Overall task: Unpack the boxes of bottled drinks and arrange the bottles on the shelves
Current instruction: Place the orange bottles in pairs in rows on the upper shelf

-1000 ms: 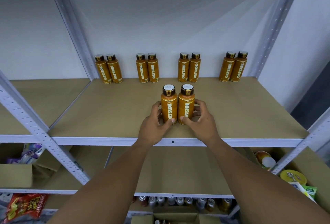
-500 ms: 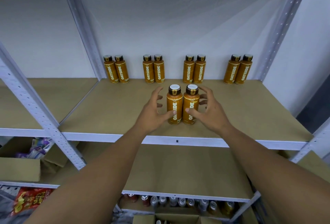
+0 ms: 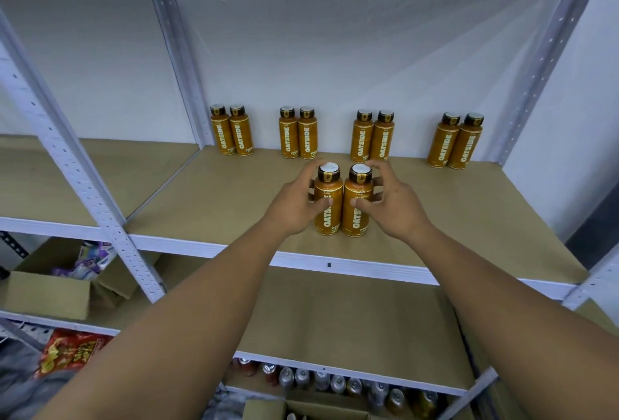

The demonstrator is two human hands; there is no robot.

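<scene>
Gripping left front bottle (image 3: 329,218) with left hand (image 3: 294,206), right front bottle (image 3: 357,223) with right hand (image 3: 393,210). Upright and touching on the shelf (image 3: 207,195).

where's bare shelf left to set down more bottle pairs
Bare board lies left of the left hand, toward the left upright, and right of the right hand, before the rightmost back pair. Crowded: the middle, where both hands grip the front pair.
</scene>
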